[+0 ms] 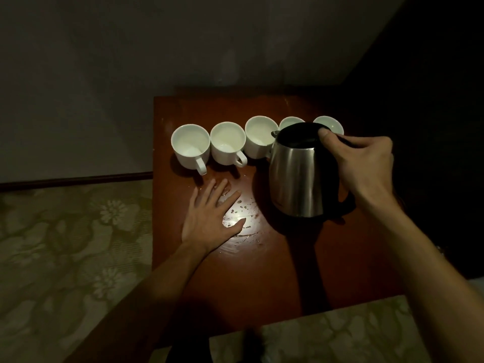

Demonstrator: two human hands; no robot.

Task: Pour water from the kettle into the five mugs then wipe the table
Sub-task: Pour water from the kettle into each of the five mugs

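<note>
Your right hand grips the steel kettle by its handle, spout toward the third of five white mugs lined up along the worktop. Your left hand lies flat, fingers spread, among water droplets.

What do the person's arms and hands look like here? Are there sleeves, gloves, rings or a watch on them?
Both forearms are bare as far as the view shows: no sleeve reaches either wrist. The left hand and the right hand wear no gloves. No ring, watch or bracelet shows on either, though the light is dim and the right hand's fingers are partly hidden.
</note>
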